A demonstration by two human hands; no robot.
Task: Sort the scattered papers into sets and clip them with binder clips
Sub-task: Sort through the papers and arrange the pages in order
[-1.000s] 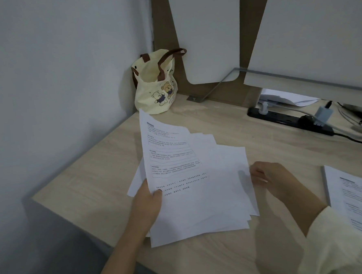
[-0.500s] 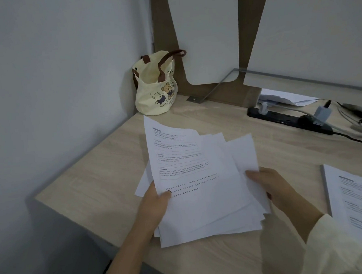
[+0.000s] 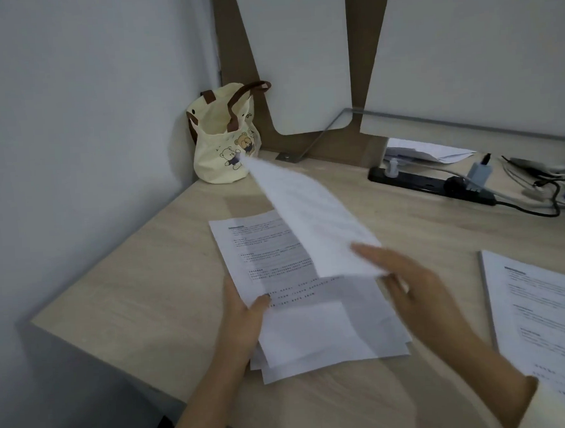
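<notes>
Sheet (image 3: 315, 225) over paper stack (image 3: 314, 331) on desk (image 3: 146, 288); bag (image 3: 224, 157) behind left, power strip (image 3: 414, 181) behind right.

A pale wood-grain desk (image 3: 140, 288) fills the lower frame, its back left corner against the wall. In that corner, upper centre, stands a cream tote bag (image 3: 224, 157) printed with bears. At upper right lies a black power strip (image 3: 414, 181) with cables (image 3: 550, 202) trailing off it, and loose papers (image 3: 432, 150) just behind. A stack of sheets (image 3: 315, 341) rests at lower centre, with more printed pages (image 3: 545, 317) at the right edge.
</notes>
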